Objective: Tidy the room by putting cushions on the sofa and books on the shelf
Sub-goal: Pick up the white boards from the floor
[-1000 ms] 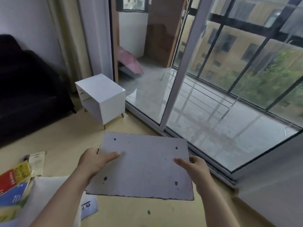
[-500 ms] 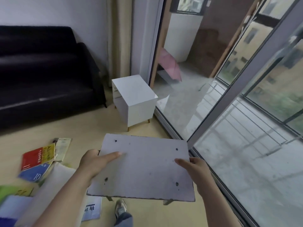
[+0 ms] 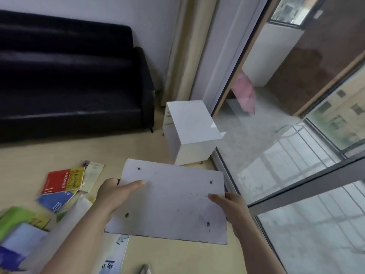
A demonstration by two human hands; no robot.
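I hold a flat grey board (image 3: 171, 202) with dark screw holes level in front of me. My left hand (image 3: 116, 196) grips its left edge, thumb lying on top. My right hand (image 3: 231, 204) grips the right edge, thumb also on top. Several books lie on the floor at the left: a red and yellow book (image 3: 63, 180), a blue book (image 3: 56, 201) and a green one (image 3: 18, 218). The black sofa (image 3: 69, 86) stands against the far wall with nothing on its seat. A pink cushion (image 3: 245, 93) shows beyond the glass door.
A small white cabinet (image 3: 189, 131) stands between the sofa and the sliding glass door (image 3: 276, 155) on the right. A printed sheet (image 3: 112, 258) and a shoe tip (image 3: 145, 269) lie below the board. Bare yellow floor (image 3: 98, 147) stretches before the sofa.
The view has swung left and down: the sofa, cabinet and books have shifted right into frame. Both hands keep the same hold on the board.
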